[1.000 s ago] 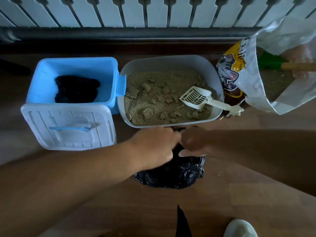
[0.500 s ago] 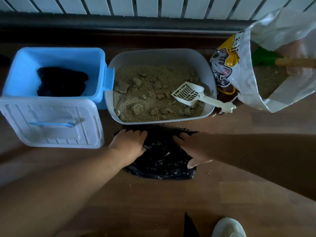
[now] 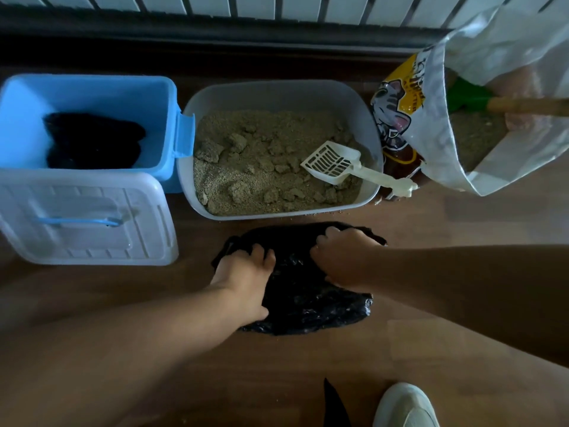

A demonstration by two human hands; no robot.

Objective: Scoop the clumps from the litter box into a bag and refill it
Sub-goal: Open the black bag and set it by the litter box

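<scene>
Partly cut off at far right, one litter sack [image 3: 480, 97]. We count one grey litter box [image 3: 366, 124], clumps inside, one scoop [image 3: 334, 163]. Near it, one black bag [image 3: 303, 298] on the floor; left hand [image 3: 246, 277] and right hand [image 3: 348, 260] grip it, fingers curled.

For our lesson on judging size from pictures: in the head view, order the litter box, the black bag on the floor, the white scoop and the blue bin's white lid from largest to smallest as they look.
1. litter box
2. white lid, close to the box, so that order is unsure
3. black bag
4. scoop
</scene>
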